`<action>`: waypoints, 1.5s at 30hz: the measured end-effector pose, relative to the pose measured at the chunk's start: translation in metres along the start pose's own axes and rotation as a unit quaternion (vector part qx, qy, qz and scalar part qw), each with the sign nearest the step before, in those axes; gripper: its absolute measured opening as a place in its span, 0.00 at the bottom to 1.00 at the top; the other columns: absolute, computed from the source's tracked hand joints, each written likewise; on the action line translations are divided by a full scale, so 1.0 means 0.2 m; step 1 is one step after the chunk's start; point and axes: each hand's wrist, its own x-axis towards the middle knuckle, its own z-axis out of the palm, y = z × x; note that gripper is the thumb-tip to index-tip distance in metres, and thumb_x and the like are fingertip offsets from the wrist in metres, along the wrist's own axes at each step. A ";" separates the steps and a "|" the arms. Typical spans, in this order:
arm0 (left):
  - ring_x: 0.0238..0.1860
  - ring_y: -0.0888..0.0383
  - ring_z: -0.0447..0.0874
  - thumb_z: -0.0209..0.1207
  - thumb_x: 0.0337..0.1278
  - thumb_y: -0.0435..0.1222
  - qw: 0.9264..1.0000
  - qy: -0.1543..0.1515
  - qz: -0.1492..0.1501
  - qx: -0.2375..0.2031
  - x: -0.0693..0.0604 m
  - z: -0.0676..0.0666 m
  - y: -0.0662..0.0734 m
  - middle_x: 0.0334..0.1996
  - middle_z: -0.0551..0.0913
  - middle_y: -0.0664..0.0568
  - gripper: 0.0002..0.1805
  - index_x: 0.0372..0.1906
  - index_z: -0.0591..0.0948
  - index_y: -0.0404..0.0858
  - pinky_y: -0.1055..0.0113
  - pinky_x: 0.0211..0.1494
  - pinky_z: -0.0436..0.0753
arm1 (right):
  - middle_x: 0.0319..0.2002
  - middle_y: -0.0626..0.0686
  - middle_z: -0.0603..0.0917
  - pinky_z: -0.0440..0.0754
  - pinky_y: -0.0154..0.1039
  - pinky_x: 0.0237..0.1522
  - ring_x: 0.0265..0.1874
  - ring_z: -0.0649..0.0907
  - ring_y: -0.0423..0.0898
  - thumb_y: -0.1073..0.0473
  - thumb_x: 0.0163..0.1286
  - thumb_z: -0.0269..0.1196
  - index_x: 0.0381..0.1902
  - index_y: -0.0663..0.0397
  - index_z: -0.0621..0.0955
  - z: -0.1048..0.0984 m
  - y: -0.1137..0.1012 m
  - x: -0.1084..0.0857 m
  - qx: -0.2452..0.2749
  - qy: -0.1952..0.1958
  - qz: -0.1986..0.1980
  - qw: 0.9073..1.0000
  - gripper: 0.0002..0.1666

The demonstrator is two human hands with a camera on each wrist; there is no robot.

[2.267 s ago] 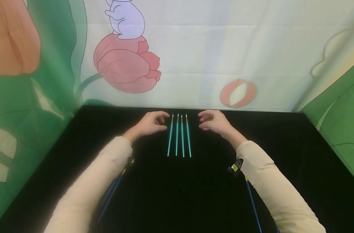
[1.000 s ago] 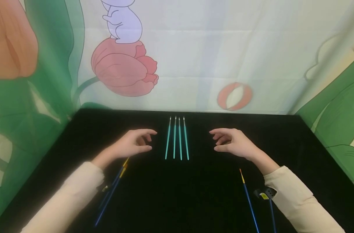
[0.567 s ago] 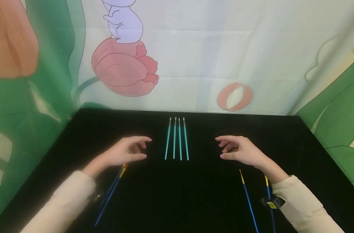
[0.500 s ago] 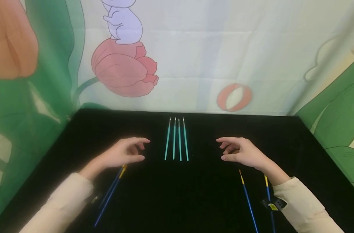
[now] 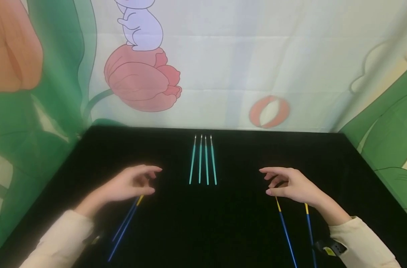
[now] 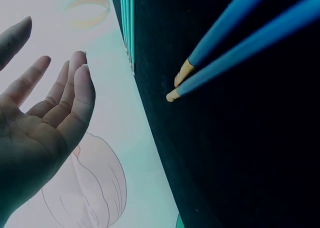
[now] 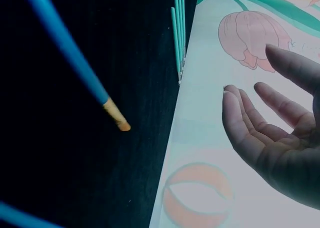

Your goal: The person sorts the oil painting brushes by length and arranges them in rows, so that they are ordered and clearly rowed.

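Several thin teal paintbrushes (image 5: 200, 162) lie side by side at the back middle of the black table, tips pointing away. My left hand (image 5: 129, 183) hovers left of them with loosely bent fingers and nothing in its grasp. Below it lie two blue paintbrushes (image 5: 124, 230) with yellow ferrules, their tips partly hidden by the hand in the head view; the left wrist view shows both blue brush tips (image 6: 175, 90). On the other side my right hand (image 5: 292, 184) hovers, also holding nothing. Two more blue paintbrushes (image 5: 286, 234) lie under and beside it, spread apart.
The black table (image 5: 206, 223) ends at a hanging cloth (image 5: 216, 67) printed with tulips and a rabbit. More green printed cloth (image 5: 391, 149) hangs along the right side. A dark wrist camera (image 5: 330, 247) sits at the right sleeve.
Both hands have drawn back from beside the teal paintbrushes, moving apart and toward the person. More of the blue paintbrushes shows now. The teal paintbrushes lie as before.
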 end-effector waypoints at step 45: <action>0.35 0.52 0.72 0.67 0.39 0.38 0.978 -0.106 -0.178 -0.023 -0.21 -0.02 -0.16 0.48 0.68 0.42 0.38 0.62 0.68 0.39 0.64 0.32 0.79 | 0.32 0.54 0.66 0.70 0.32 0.18 0.19 0.67 0.37 0.56 0.53 0.67 0.60 0.65 0.68 -0.02 0.36 -0.41 -0.021 -0.051 0.071 0.996 0.39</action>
